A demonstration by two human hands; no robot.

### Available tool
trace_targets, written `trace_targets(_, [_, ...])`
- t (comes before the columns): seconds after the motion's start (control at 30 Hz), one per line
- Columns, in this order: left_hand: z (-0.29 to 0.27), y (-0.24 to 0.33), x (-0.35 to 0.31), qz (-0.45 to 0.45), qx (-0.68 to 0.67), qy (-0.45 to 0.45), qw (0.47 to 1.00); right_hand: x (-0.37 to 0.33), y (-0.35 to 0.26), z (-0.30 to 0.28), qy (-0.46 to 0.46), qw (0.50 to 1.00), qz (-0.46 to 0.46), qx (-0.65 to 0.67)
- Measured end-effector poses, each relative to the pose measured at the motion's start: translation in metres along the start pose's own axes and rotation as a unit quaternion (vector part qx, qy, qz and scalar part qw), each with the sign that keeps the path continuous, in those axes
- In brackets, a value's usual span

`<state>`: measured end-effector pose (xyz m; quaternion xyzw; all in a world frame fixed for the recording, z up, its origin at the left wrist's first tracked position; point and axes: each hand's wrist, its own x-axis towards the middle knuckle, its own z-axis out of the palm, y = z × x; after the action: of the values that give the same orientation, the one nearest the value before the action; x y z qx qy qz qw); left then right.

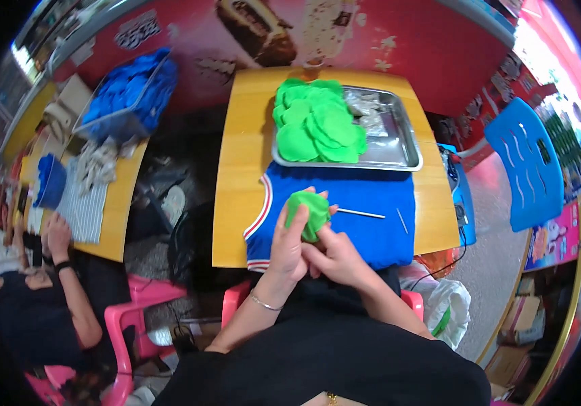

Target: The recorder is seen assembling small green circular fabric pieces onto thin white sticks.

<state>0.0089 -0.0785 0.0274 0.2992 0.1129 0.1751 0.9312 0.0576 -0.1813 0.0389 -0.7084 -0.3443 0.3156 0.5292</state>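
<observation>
My left hand (291, 245) is wrapped round a bunched green cloth piece (312, 211), a soft pouch-like shape above the table's near edge. My right hand (342, 257) presses against the lower right of that piece, its fingers curled and its fingertips partly hidden. Under both hands lies a blue cloth garment (385, 247) with red and white trim. A thin white stick (363, 214) points right from beside my fingers; whether it is held or lies on the garment I cannot tell. Farther right, a thin needle-like rod (402, 220) rests on the blue cloth.
A metal tray (398, 159) at the table's back holds a heap of flat green cloth pieces (321, 122) and small clear packets (369, 111). At left, a co-worker's hand (59, 237) is at another table, near a bin of blue pieces (128, 95). A blue chair (527, 162) stands right.
</observation>
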Motion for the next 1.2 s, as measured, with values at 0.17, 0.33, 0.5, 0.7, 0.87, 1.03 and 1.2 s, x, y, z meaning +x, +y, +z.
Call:
trace_targets(0.17, [-0.008, -0.005, -0.001, -0.007, -0.146, -0.014, 0.989, 0.012, 0.0, -0.007, -0.079, 0.972, 0.044, 0.218])
trace_targets(0.33, [-0.001, 0.001, -0.005, 0.029, -0.07, -0.043, 0.996, 0.008, -0.006, -0.021, -0.028, 0.967, 0.047, 0.249])
trace_targets(0.5, [-0.003, 0.001, -0.009, 0.032, -0.023, -0.046, 0.998, 0.006, -0.01, -0.033, -0.005, 0.983, 0.047, 0.177])
trace_targets(0.7, [-0.007, -0.001, -0.003, -0.025, -0.035, -0.034, 0.998, 0.012, -0.027, -0.043, 0.119, 0.977, -0.126, -0.124])
trace_targets(0.87, [-0.02, 0.004, -0.003, -0.09, 0.054, -0.008, 0.994, 0.011, -0.032, -0.041, 0.115, 0.919, -0.23, -0.299])
trace_targets(1.03, [-0.012, 0.008, -0.006, -0.07, 0.097, -0.031, 0.992, 0.001, -0.042, -0.047, 0.142, 0.898, -0.213, -0.357])
trace_targets(1.2, [-0.007, 0.007, -0.008, -0.036, 0.096, -0.047, 0.994, 0.001, -0.031, -0.047, 0.158, 0.932, -0.174, -0.275])
